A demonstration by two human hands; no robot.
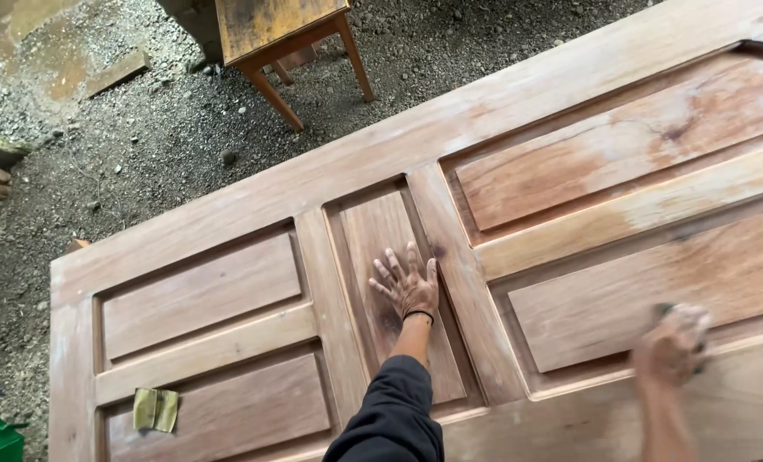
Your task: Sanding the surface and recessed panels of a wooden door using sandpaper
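Left hand (407,287) flat, fingers spread, holding nothing, pressed on the wooden door's (227,214) narrow middle panel; right hand (674,346) blurred, grip unclear, on one big panel. One folded sandpaper sheet (156,409) lies apart.

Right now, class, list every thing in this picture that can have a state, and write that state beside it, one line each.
Large panelled wooden door: lying flat, pale dusty patches on its surface.
Left hand: flat on the narrow centre panel, fingers spread.
Right hand: motion-blurred, closed around a small dark object, pressed on the lower right panel.
Folded yellow-green sandpaper sheet: lying loose on a lower left panel.
Small wooden table: standing upright on the gravel.
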